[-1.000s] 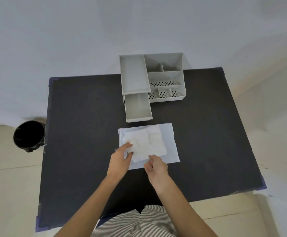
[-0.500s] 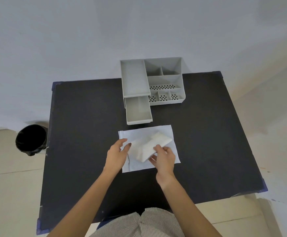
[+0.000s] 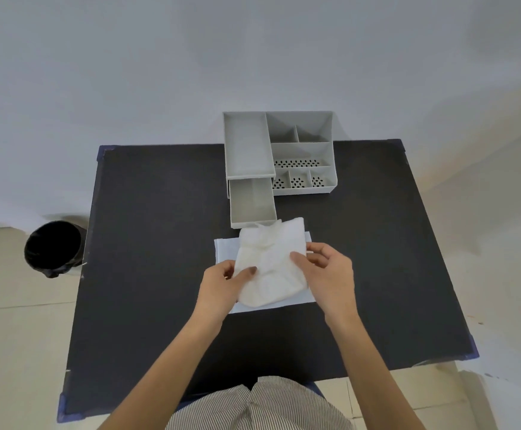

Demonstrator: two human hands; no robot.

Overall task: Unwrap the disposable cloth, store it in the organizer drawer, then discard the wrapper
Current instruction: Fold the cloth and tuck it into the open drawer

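Note:
A folded white disposable cloth (image 3: 270, 262) is held up between both hands, just above the flat pale wrapper (image 3: 223, 249) that lies on the black table. My left hand (image 3: 222, 285) pinches the cloth's left edge and my right hand (image 3: 327, 271) grips its right edge. The cloth's far end reaches the front lip of the open drawer (image 3: 251, 206) of the grey organizer (image 3: 299, 153). The drawer is pulled out toward me and looks empty.
The organizer stands at the table's (image 3: 147, 228) far edge, against a white wall. A black bin (image 3: 53, 248) sits on the floor to the left of the table. My striped clothing shows at the bottom edge.
The cloth has come off the wrapper and risen toward the drawer. My right hand shifted from its near edge to its right side. My left hand now grips it.

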